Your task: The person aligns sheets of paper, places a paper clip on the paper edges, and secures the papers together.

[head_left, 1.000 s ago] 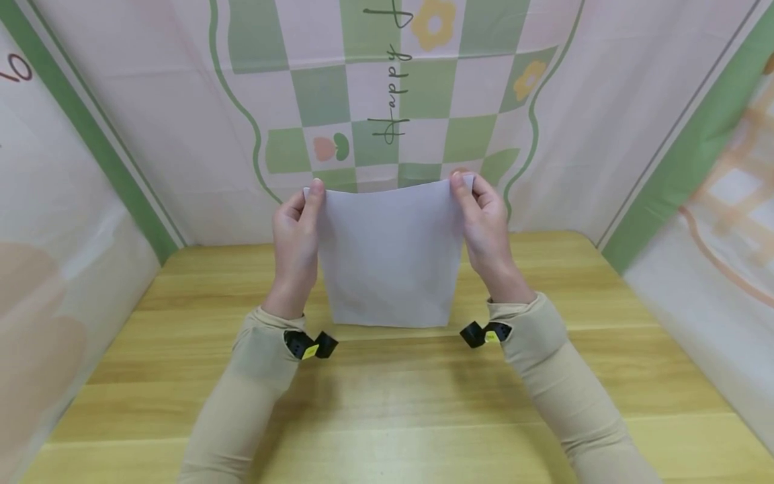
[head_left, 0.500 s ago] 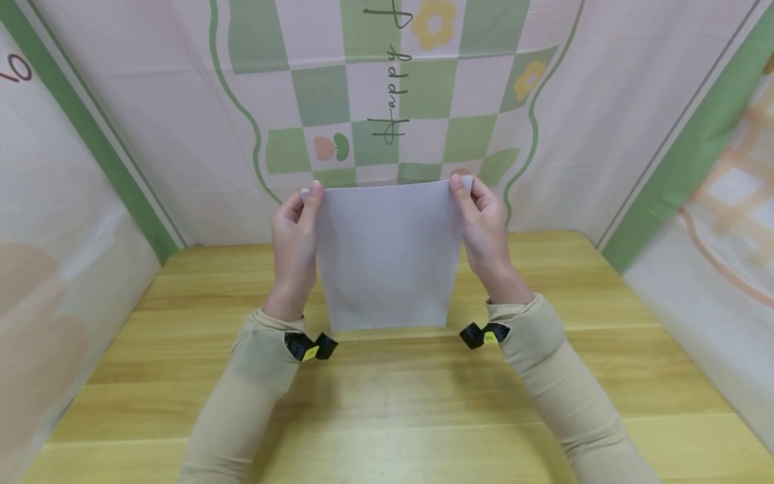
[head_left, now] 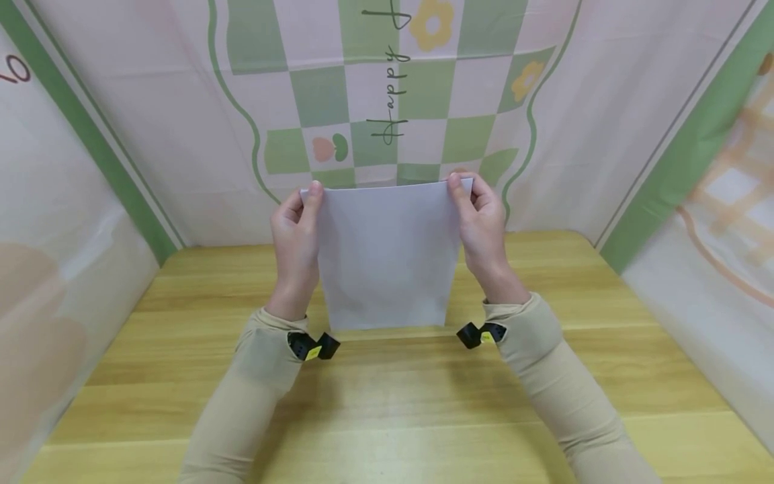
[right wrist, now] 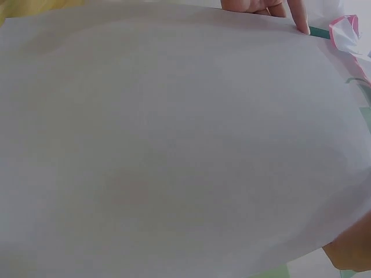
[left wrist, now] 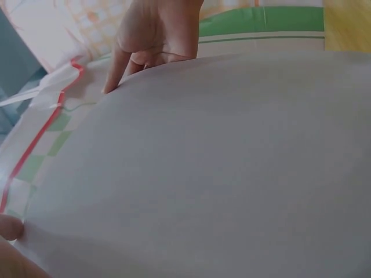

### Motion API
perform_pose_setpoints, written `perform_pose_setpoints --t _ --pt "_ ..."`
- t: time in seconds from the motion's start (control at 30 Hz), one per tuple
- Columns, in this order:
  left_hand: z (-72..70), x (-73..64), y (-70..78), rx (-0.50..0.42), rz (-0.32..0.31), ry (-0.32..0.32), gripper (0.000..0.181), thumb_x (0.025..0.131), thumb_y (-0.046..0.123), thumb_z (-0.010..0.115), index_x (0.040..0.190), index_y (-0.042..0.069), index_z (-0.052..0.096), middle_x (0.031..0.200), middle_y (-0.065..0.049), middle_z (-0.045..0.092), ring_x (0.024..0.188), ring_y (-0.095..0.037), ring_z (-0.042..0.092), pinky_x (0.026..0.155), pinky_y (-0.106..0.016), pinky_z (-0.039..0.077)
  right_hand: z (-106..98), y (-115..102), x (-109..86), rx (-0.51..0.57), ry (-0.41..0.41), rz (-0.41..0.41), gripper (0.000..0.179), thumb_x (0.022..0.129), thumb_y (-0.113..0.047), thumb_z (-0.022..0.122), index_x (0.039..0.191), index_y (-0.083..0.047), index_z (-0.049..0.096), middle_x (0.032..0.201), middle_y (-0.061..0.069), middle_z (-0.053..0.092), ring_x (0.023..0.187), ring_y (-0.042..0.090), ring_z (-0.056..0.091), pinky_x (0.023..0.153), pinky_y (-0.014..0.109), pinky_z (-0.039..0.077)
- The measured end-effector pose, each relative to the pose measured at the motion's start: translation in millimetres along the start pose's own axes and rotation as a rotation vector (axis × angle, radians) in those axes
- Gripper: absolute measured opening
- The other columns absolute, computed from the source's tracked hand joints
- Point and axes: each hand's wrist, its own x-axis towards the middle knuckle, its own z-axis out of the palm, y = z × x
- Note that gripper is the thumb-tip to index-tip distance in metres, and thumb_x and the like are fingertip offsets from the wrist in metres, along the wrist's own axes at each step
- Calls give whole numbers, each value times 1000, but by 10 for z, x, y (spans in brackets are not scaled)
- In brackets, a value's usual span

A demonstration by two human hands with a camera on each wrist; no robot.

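Note:
A plain white sheet of paper [head_left: 387, 259] hangs upright between both hands, its lower edge above or near the table; I cannot tell whether they touch. My left hand [head_left: 295, 245] pinches the upper left corner, thumb on the near face. At the upper right corner, my right hand [head_left: 482, 232] pinches in the same way. The paper [left wrist: 208, 162] fills most of the left wrist view, with the right hand [left wrist: 162, 29] at its far edge. In the right wrist view the paper [right wrist: 174, 139] covers nearly everything, and the left hand [right wrist: 261, 7] shows along the top.
A wood-grain table [head_left: 387, 403] lies beneath the arms. Behind it hangs a cloth backdrop [head_left: 423, 87] with green checks, flowers and lettering. Cloth walls also close in the left and right sides. A small black camera [head_left: 314, 345] sits on each wrist.
The paper's top edge sagged a second ago and is now nearly straight. Both hands keep their pinch on the corners, with only slight shifts.

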Motion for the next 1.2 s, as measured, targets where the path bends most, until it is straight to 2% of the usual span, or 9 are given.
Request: perform_pose_setpoints --t 0.27,0.43,0.53,0.63,0.77,0.93,1.03,1.2 --pt "12 -3 14 7 5 15 38 92 29 62 63 14 43 63 4 33 67 -11 34 63 -22 27 15 -16 10 4 -12 -21 14 91 -28 64 88 -14 65 87 -2 61 77 12 51 67 22 41" --pt "15 2 53 12 18 18 35 92 29 63 65 14 47 64 4 37 68 -11 36 63 -22 27 25 -40 15 2 -17 -23 14 91 -27 63 88 -14 65 87 -2 60 79 14 51 70 24 41" --pt "-2 1 47 27 2 11 31 91 29 63 68 12 51 65 4 40 69 -11 38 64 -21 29 25 -20 13 -12 -14 -14 14 91 -27 63 89 -13 65 85 -3 60 77 12 52 68 23 42" --pt "-31 -7 3 41 -47 -4 24 90 29 65 78 9 60 70 3 48 71 -11 43 66 -21 34 16 31 2 -29 -3 -2 14 91 -25 64 94 -11 64 81 -3 59 74 11 51 65 21 41" --pt "-76 -27 -65 44 -104 -38 26 90 28 65 99 4 65 86 1 61 80 -11 54 73 -23 44 -16 94 -16 -37 -1 9 21 90 -25 65 104 -9 63 79 -3 57 73 10 51 65 20 41" --pt "-135 -48 -124 29 -115 -72 30 92 18 63 115 -1 61 100 -3 64 90 -14 60 80 -26 48 -54 135 -21 -20 -25 7 31 89 -23 66 115 -6 62 86 -3 62 80 10 55 72 20 45" --pt "-167 -52 -144 20 -110 -76 27 93 14 61 114 -3 61 100 -3 63 92 -14 58 81 -25 47 -66 148 -23 0 -37 10 34 89 -21 67 118 -4 61 90 -2 63 83 11 56 75 20 46" --pt "-203 -44 -165 12 -89 -30 12 91 11 62 99 2 62 90 1 61 86 -11 56 76 -22 45 -74 154 -22 27 -47 27 33 89 -20 67 117 -4 61 92 -1 63 85 12 57 76 20 46"
